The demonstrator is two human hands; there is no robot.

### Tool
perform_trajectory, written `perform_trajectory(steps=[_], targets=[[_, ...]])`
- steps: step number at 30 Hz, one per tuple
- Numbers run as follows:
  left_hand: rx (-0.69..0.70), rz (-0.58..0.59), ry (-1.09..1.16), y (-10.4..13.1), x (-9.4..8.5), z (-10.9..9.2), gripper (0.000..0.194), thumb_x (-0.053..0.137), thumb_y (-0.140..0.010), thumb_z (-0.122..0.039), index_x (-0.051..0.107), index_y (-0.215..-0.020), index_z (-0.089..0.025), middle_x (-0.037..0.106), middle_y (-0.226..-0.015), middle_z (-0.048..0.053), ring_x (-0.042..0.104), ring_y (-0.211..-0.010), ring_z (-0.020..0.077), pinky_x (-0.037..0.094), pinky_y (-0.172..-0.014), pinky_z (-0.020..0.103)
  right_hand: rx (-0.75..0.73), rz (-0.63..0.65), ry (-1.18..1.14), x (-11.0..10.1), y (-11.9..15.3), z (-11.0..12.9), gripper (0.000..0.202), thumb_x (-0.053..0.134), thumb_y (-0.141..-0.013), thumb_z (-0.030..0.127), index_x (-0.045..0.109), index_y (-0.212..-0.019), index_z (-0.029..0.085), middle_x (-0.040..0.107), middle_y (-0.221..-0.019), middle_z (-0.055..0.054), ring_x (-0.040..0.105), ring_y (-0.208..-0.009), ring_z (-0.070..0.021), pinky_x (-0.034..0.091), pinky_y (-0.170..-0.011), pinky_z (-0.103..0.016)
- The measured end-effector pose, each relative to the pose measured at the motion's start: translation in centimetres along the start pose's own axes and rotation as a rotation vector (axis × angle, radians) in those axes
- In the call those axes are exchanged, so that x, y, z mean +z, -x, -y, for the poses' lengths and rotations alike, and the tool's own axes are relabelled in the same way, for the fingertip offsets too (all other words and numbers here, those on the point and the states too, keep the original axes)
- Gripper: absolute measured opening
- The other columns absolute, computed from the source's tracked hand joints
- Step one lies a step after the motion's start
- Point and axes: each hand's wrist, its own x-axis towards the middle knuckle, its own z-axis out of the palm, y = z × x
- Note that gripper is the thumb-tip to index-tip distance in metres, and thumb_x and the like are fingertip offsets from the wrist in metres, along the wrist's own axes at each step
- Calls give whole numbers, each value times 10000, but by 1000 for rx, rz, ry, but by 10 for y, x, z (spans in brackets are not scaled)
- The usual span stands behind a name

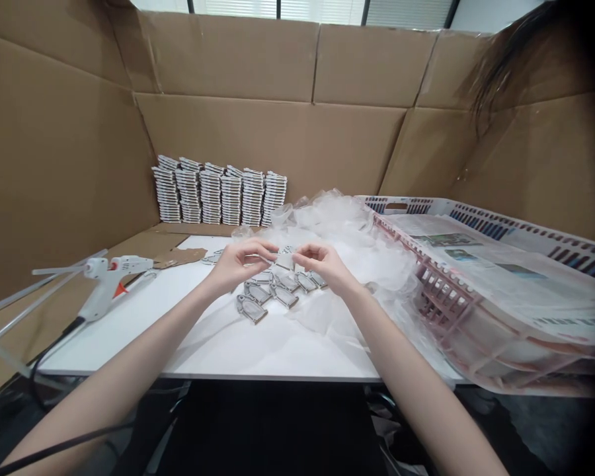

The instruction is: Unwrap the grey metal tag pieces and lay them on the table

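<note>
Head view: left hand [238,264] and right hand [322,263] both pinch one small grey flat tag [284,258] — best held level, fingertips only — above the white bench [153,330].

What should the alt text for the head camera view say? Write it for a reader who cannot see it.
Two bare hands, the left hand and right hand, pinch one small grey tag between them above a row of like tags on a white table. A glue gun lies to the left, stacked tags stand at the back, and a plastic-wrapped crate sits to the right, all within cardboard walls.
</note>
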Motion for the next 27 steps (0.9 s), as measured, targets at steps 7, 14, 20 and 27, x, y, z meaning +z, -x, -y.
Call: perform_trajectory(steps=[7,14,20,27], targets=[[122,-86,-100,8,8,-5,37,615,-789,-131,581,-783,-146,691,-1024,100,670,-973,187,582,-815,301,156,119,-208,16,5,0,362,766,-680,477,582,-763,176,558,-759,23,580,-701,-111,504,-738,-286],[208,-135,-168,12,12,-3,109,585,-766,-70,529,-795,-159,699,-1043,109,669,-1006,201,592,-788,301,153,49,-280,22,4,-10,358,782,-679,465,598,-786,177,583,-809,11,632,-723,-126,542,-781,-327],[239,-144,-187,13,12,-4,126,583,-759,-47,530,-780,-160,705,-1027,102,673,-993,202,595,-764,292,169,58,-234,20,5,-2,368,793,-657,468,597,-761,174,594,-765,15,644,-725,-137,550,-776,-328],[264,-112,-176,14,11,-1,139,581,-760,-28,543,-791,-158,702,-1042,100,669,-1010,199,591,-778,285,201,77,-175,18,7,12,390,803,-640,463,567,-733,166,598,-711,23,672,-671,-145,568,-708,-304]])
